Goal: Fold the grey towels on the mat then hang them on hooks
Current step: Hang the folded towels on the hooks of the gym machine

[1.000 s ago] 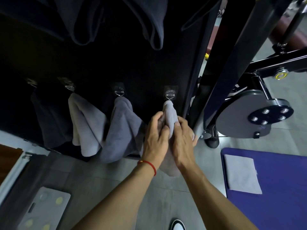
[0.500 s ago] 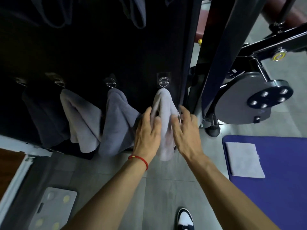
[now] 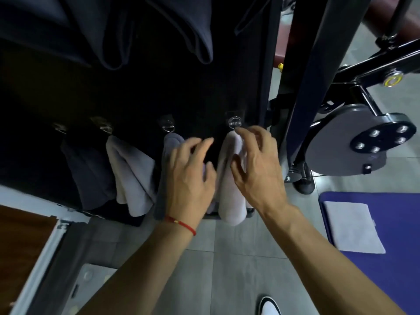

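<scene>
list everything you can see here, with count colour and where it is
hanging towels: four, one dark, three pale grey, on the hooks along the dark wall
hooks: four, metal, in a row on the wall
folded towel: one, pale grey, flat on the mat
mat: one, blue, on the floor at right
dark garments: count unclear, hanging above the hooks
gym machine: one, black and grey, right of the wall
scale-like board: one, grey, on the floor at lower left
shoe: one, white and black, bottom edge
red string bracelet: one, on the left wrist
hands: left hand and right hand, fingers spread, at the rightmost towel
</scene>
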The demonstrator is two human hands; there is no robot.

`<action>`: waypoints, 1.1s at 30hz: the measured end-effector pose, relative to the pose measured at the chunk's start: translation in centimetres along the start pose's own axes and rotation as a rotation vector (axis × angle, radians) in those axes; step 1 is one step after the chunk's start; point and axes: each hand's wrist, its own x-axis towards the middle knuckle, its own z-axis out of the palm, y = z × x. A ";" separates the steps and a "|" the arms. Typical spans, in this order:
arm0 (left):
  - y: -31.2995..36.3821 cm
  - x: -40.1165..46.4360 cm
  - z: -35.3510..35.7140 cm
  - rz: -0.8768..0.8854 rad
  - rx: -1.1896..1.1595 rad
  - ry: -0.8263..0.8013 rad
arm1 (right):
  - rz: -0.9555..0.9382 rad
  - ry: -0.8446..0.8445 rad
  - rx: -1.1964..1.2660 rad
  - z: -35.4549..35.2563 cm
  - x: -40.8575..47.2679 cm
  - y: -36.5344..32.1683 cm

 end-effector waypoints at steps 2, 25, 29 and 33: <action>-1.8 0.6 -1.9 0.005 0.140 0.135 | -0.130 0.046 -0.066 0.1 0.1 -1.8; 10.2 -7.1 10.0 0.154 -0.326 -0.315 | 0.141 -0.142 -0.135 -5.4 -12.3 14.1; 12.1 -8.2 18.5 0.033 -0.385 -0.483 | 0.347 -0.207 -0.223 -4.7 -17.7 24.4; 11.8 -10.5 28.4 -0.188 -0.414 -0.664 | 0.601 -0.324 -0.316 -2.3 -23.3 36.2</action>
